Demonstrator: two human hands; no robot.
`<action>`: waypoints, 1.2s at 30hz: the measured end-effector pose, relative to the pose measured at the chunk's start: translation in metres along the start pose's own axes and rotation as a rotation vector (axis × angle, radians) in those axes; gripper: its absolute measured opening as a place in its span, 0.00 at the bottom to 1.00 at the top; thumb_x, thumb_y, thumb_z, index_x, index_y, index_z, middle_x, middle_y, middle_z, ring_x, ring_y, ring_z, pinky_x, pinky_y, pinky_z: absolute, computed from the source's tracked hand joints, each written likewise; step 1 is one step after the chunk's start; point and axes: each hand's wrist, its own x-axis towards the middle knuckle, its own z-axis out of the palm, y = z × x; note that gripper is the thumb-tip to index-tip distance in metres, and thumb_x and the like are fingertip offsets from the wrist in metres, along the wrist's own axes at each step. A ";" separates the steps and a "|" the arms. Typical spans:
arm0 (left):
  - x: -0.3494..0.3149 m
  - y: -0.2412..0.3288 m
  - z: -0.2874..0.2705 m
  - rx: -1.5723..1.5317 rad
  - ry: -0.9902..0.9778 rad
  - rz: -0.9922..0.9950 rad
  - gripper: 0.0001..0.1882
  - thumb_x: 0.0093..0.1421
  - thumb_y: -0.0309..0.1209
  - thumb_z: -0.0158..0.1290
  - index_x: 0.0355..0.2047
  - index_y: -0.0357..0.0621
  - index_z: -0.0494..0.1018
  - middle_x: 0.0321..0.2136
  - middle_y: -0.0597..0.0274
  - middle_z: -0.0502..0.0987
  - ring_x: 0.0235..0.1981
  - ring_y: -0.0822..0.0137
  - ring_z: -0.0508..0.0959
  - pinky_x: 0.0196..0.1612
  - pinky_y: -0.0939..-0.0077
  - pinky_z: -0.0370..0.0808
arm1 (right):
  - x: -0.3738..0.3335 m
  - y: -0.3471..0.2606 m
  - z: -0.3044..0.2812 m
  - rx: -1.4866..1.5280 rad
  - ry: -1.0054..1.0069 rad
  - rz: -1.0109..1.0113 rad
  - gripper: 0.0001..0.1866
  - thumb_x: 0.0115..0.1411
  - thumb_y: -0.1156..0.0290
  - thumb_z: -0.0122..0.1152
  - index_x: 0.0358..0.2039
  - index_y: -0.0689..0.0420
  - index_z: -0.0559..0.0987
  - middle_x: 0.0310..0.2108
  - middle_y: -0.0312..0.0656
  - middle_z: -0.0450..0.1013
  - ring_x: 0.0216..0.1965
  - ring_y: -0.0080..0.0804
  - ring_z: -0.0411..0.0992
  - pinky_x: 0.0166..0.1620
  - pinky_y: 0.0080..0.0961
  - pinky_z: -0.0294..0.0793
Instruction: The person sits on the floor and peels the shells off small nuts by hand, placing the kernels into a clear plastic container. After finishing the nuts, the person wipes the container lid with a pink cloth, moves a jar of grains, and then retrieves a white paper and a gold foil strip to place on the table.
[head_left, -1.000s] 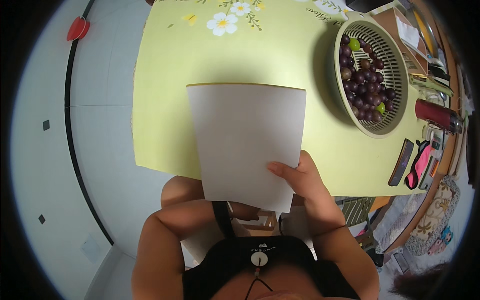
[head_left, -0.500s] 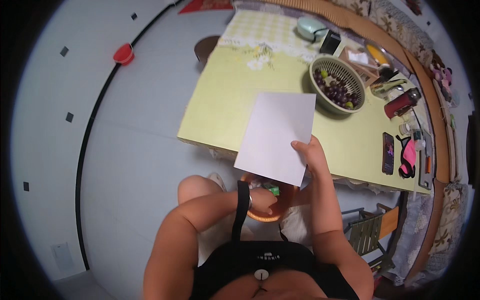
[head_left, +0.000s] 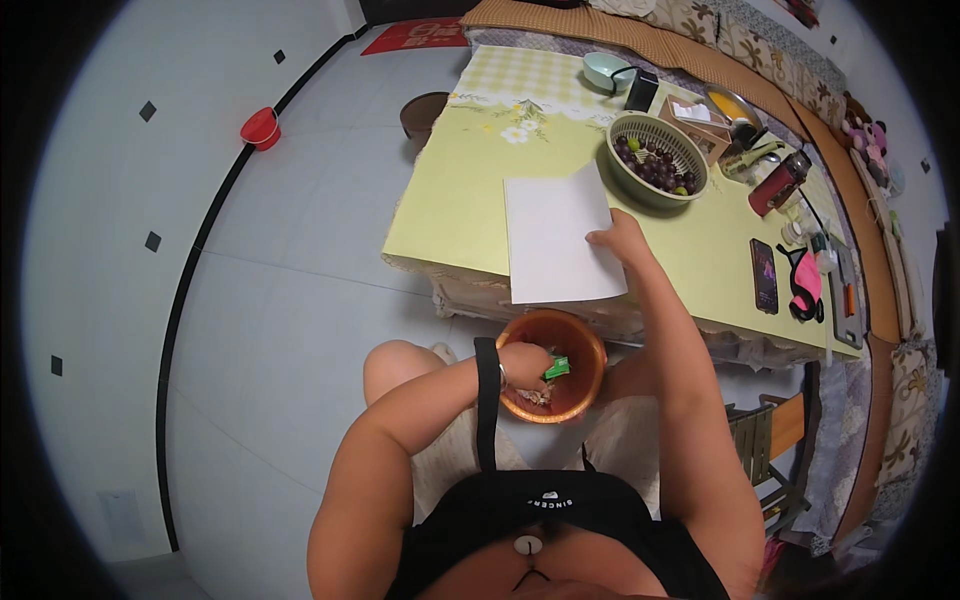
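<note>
My right hand [head_left: 622, 238] grips a white sheet of paper [head_left: 558, 240] by its right edge, thumb on top. The sheet lies over the table's near edge, and its far right corner is bent up near the basket. My left hand [head_left: 525, 364] is down inside an orange bin [head_left: 597, 345] between my knees. Its fingers are curled against a small green packet [head_left: 558, 367], though the fingertips are partly hidden. Crumpled litter [head_left: 535, 396] lies below that hand in the bin.
On the table [head_left: 455, 215] stand a basket [head_left: 655, 197] of dark grapes, a pale green bowl [head_left: 606, 70], a red thermos [head_left: 779, 184], a phone [head_left: 764, 276] and a pink-and-black item [head_left: 803, 284]. A folding stool [head_left: 752, 438] is at lower right. A red bucket [head_left: 261, 129] sits by the wall.
The paper has swung more upright, and its far corner has bent up. My left hand stays in the bin, its fingers now against the green packet. More of the bin shows.
</note>
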 end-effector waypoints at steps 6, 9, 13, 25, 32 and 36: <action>-0.021 0.037 -0.046 -0.183 0.436 0.156 0.10 0.55 0.36 0.57 0.32 0.44 0.79 0.28 0.53 0.79 0.32 0.53 0.79 0.36 0.62 0.75 | -0.037 -0.007 -0.001 -0.163 0.413 -0.276 0.26 0.47 0.71 0.68 0.47 0.65 0.76 0.50 0.57 0.72 0.55 0.51 0.67 0.59 0.36 0.65; -0.026 0.046 -0.068 -0.222 1.000 0.182 0.04 0.53 0.28 0.59 0.29 0.43 0.79 0.22 0.60 0.78 0.22 0.57 0.77 0.27 0.68 0.74 | -0.052 0.014 -0.019 -0.224 0.253 -0.503 0.23 0.47 0.72 0.67 0.46 0.61 0.77 0.49 0.52 0.73 0.56 0.49 0.67 0.60 0.36 0.65; -0.024 0.041 -0.116 0.173 0.982 -0.057 0.17 0.45 0.32 0.66 0.35 0.40 0.76 0.31 0.54 0.76 0.34 0.55 0.76 0.37 0.65 0.74 | -0.063 0.002 -0.027 -0.132 0.015 -0.782 0.15 0.47 0.72 0.65 0.38 0.59 0.79 0.39 0.48 0.76 0.44 0.48 0.72 0.49 0.38 0.71; 0.000 0.008 -0.141 0.034 0.598 -0.087 0.22 0.36 0.32 0.69 0.29 0.42 0.70 0.35 0.56 0.72 0.40 0.52 0.72 0.43 0.63 0.71 | -0.076 -0.023 -0.051 -0.373 -0.340 -0.517 0.25 0.39 0.68 0.73 0.38 0.63 0.76 0.50 0.52 0.70 0.53 0.49 0.67 0.56 0.36 0.67; -0.012 -0.001 -0.142 -0.021 0.603 -0.027 0.20 0.38 0.30 0.68 0.31 0.42 0.71 0.36 0.57 0.73 0.41 0.53 0.72 0.46 0.63 0.71 | -0.070 -0.024 -0.042 -0.451 -0.276 -0.638 0.20 0.39 0.73 0.68 0.35 0.60 0.73 0.35 0.48 0.70 0.41 0.49 0.70 0.45 0.37 0.72; -0.014 -0.024 -0.136 -0.111 0.683 -0.001 0.21 0.39 0.31 0.67 0.33 0.41 0.70 0.35 0.56 0.73 0.40 0.52 0.72 0.44 0.62 0.71 | -0.059 -0.029 -0.046 -0.383 -0.340 -0.512 0.24 0.39 0.72 0.70 0.39 0.59 0.73 0.41 0.49 0.71 0.45 0.49 0.69 0.48 0.37 0.71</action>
